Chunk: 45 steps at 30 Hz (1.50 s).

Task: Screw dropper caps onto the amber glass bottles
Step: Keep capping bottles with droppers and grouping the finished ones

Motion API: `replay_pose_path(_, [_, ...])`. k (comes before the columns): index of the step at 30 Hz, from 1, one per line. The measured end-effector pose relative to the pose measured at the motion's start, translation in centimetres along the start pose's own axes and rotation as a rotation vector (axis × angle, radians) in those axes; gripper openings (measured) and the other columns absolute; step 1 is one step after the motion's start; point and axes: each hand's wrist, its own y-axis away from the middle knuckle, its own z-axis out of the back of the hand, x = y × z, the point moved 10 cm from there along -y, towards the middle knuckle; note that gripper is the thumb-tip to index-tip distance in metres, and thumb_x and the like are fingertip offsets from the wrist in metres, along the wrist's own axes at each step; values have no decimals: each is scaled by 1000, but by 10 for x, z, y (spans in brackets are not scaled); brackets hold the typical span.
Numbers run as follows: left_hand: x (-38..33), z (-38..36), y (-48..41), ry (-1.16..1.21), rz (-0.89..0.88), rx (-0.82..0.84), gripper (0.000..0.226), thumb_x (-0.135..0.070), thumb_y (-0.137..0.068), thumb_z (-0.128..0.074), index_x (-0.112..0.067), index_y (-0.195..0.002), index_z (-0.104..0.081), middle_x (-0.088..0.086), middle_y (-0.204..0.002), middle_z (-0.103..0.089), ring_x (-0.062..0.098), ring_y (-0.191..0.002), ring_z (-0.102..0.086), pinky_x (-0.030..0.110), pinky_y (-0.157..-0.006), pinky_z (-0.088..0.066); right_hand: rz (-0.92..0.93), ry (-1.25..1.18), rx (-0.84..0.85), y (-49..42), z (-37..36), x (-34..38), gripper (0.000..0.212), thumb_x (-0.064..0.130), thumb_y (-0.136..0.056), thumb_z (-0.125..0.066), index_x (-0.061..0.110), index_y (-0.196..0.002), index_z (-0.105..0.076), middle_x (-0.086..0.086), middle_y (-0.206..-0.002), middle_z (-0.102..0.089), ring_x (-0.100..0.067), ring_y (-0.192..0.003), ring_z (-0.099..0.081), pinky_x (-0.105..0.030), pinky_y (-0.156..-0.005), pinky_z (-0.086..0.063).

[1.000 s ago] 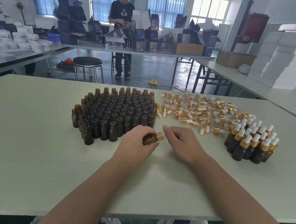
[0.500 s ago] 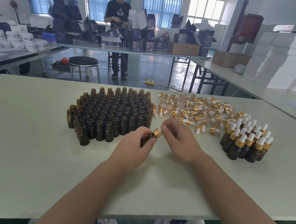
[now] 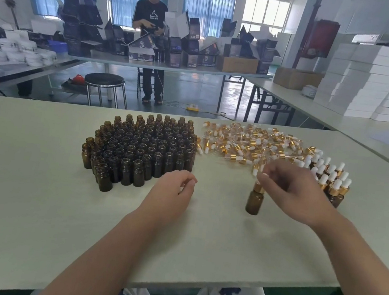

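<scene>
An upright amber bottle with a gold dropper cap [image 3: 254, 202] is at the table's middle right. My right hand [image 3: 291, 190] pinches the white bulb on top of it; whether its base touches the table I cannot tell. My left hand [image 3: 173, 189] hovers beside the block of uncapped amber bottles [image 3: 144, 145] with fingers loosely curled and holds nothing. A loose pile of gold-and-white dropper caps [image 3: 246, 141] lies behind my right hand. A group of capped bottles [image 3: 332, 180] stands at the right.
The pale work table [image 3: 33, 200] runs to a front edge near my lap. Beyond it stand a black stool [image 3: 104, 81], a person [image 3: 150, 42] at a table of dark cartons, and stacked white boxes [image 3: 370, 79] on the right-hand table.
The capped bottle left my left hand and now stands upright to the right, held at its top by my right hand. My left hand has let go and stays near the uncapped bottles.
</scene>
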Motion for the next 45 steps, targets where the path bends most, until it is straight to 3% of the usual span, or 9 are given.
replay_pose_path(5, [0, 0, 0, -4, -10, -6, 23, -16, -98, -44, -14, -107, -65, -6, -99, -60, 10, -92, -52, 24, -83, -42, -127, 91, -68, 32, 42, -32, 15, 15, -88, -65, 21, -75, -61, -2, -57, -59, -13, -52, -49, -13, -49, -36])
replay_pose_path(14, [6, -2, -1, 11, 7, -14, 18, -17, -96, -48, -20, -99, -65, -23, -83, -53, -2, -74, -51, 9, -67, -36, -330, 241, -199, 54, 87, -86, 19, 17, -90, -63, 30, -77, -59, 5, -58, -65, -21, -62, -63, -19, -54, -41])
replay_pose_path(20, [7, -2, -2, 12, 4, -15, 17, -17, -95, -49, -21, -97, -65, -24, -81, -53, -5, -73, -51, 5, -65, -38, -387, 290, -225, 53, 85, -102, 11, 17, -92, -60, 25, -85, -61, 4, -65, -66, -14, -64, -61, -22, -58, -40])
replay_pose_path(28, [11, -4, -1, 34, 35, -4, 16, -18, -95, -49, -24, -96, -64, -22, -81, -54, -3, -70, -51, 10, -62, -37, -431, 269, -260, 52, 83, -108, 12, 21, -92, -60, 30, -85, -60, 3, -69, -65, -14, -68, -62, -21, -59, -41])
replay_pose_path(32, [14, -4, 0, 77, 50, -15, 16, -17, -93, -51, -23, -102, -63, -17, -81, -57, 1, -68, -52, 16, -64, -42, -433, 261, -277, 53, 84, -103, 1, 28, -92, -60, 28, -93, -60, 3, -72, -63, -15, -68, -61, -23, -58, -42])
replay_pose_path(36, [18, -1, 1, 125, 86, -56, 17, -18, -93, -50, -26, -107, -57, -8, -78, -60, 6, -65, -54, 25, -61, -47, -389, 253, -403, 52, 93, -84, 8, 25, -93, -57, 21, -99, -59, -1, -66, -60, -19, -63, -59, -29, -56, -44])
replay_pose_path(39, [20, 7, 0, 161, 107, -116, 26, -16, -93, -51, -25, -118, -50, -4, -77, -62, 10, -70, -58, 31, -64, -50, -327, 153, -477, 43, 90, -55, 6, 23, -93, -57, 24, -99, -58, 3, -65, -58, -9, -58, -56, -23, -49, -42])
replay_pose_path(42, [26, 16, 0, 213, 163, -201, 43, -16, -93, -51, -25, -133, -37, -3, -71, -63, 6, -66, -58, 26, -62, -49, -283, 64, -407, 19, 68, -34, 8, 27, -93, -57, 30, -100, -57, 5, -67, -60, -6, -61, -57, -24, -53, -40])
replay_pose_path(45, [31, 27, 4, 279, 226, -310, 61, -15, -93, -51, -29, -144, -20, -2, -67, -61, 11, -63, -61, 28, -58, -51, -295, 76, -216, -11, 31, -30, 19, 32, -94, -56, 26, -112, -55, 4, -76, -62, -8, -68, -59, -24, -57, -41])
